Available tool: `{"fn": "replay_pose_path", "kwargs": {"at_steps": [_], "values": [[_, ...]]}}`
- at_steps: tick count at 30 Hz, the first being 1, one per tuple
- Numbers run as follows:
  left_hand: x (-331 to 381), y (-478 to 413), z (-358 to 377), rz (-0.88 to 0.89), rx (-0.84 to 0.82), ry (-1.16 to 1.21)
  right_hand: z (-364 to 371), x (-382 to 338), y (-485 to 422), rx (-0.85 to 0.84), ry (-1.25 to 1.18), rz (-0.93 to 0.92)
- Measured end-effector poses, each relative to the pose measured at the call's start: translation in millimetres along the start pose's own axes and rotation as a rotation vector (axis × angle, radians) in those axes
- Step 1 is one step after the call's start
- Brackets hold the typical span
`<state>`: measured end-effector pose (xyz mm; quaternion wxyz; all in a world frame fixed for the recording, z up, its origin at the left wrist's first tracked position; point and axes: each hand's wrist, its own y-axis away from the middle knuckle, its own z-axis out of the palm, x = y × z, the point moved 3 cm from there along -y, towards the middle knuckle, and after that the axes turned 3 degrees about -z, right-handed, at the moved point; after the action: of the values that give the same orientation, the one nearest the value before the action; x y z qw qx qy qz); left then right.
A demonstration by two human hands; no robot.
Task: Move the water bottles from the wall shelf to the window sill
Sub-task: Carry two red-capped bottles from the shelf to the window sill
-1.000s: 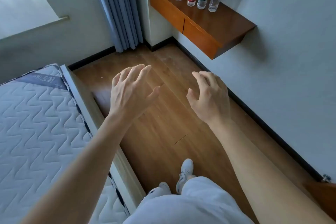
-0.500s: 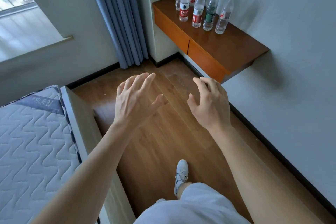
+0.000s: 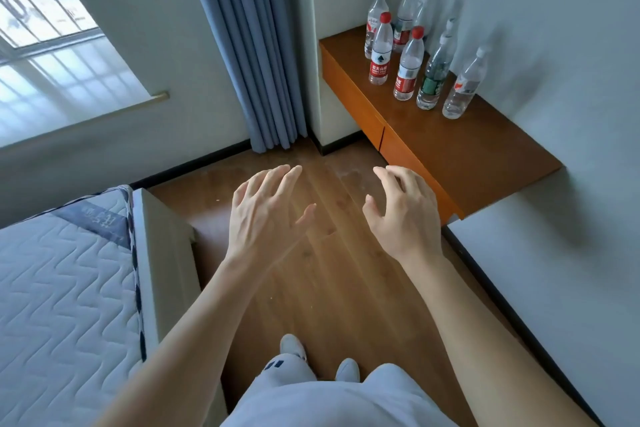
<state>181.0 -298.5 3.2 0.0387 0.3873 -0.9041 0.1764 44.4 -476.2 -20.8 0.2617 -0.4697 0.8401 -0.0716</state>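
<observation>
Several clear water bottles stand upright on the far end of a brown wall shelf (image 3: 464,152) on the right wall. The nearest ones are a red-capped bottle with a red label (image 3: 380,50), a second red-labelled bottle (image 3: 408,66), a green-labelled bottle (image 3: 434,74) and a white-capped bottle (image 3: 464,87). The white window sill (image 3: 69,107) is at the upper left. My left hand (image 3: 265,215) and my right hand (image 3: 403,215) hover over the floor with fingers spread, empty, short of the shelf's near corner.
A grey-blue curtain (image 3: 249,45) hangs between the window and the shelf corner. A bed with a quilted mattress (image 3: 59,291) and its pale frame (image 3: 162,253) fills the lower left. Wooden floor (image 3: 322,288) runs between bed and right wall.
The view has lifted and come closer to the shelf and window; the bottles and sill now sit lower and larger in view. Both hands stay open and empty.
</observation>
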Motion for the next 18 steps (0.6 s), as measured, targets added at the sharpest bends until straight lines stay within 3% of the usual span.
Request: {"fn": "replay_pose_path", "kwargs": {"at_steps": [8,18], "values": [[-27.6,-71.4,33.8,-0.006,-0.029,0.009,39.9,10.5,-69.1,-0.018,-0.003,0.024],[-91.2,-227.0,66.6,0.038,-0.033,0.023,110.0,4.4,-207.8,-0.051,0.045,0.068]]}}
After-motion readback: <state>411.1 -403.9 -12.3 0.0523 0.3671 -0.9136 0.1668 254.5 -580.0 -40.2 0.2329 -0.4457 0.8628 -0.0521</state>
